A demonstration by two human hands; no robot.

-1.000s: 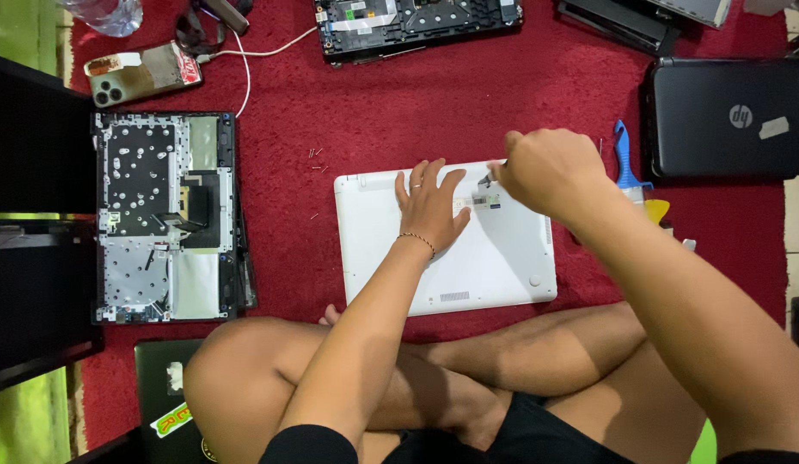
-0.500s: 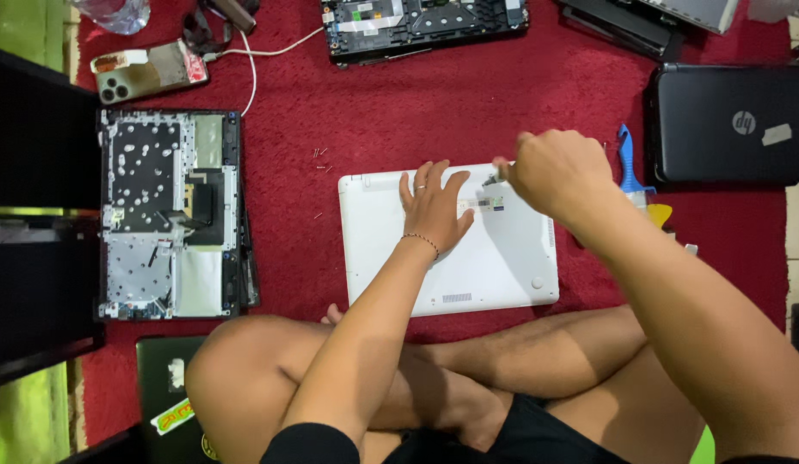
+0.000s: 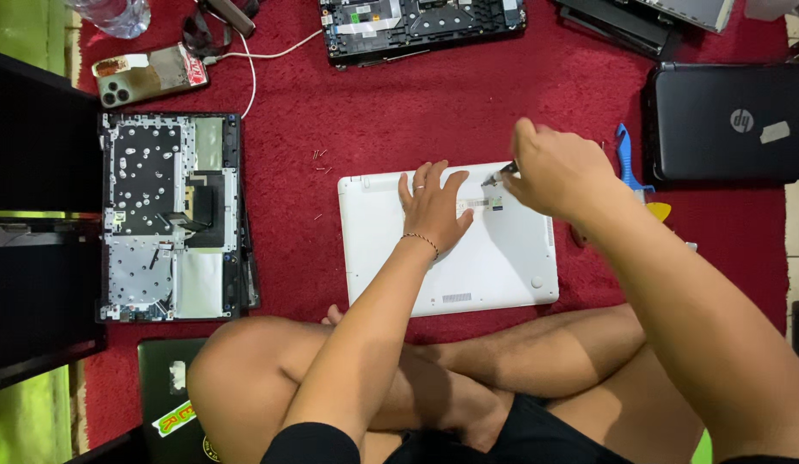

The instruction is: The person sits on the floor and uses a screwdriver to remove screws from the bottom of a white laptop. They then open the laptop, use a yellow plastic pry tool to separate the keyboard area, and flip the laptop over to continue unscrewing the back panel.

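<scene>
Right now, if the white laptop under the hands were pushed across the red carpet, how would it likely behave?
The white laptop lies flat, underside up, so it probably would not tip or roll. The red carpet looks fibrous, so it would likely drag rather than glide. The left hand presses flat on it and the right hand holds a small tool to it; it looks rigid.

We see a smooth, matt white plastic laptop base (image 3: pixel 468 258) lying on rough red carpet cloth (image 3: pixel 416 94). To the left, an opened laptop chassis (image 3: pixel 171 215) shows bare silvery metal, and far right sits a matt black plastic laptop lid (image 3: pixel 726 120).
</scene>
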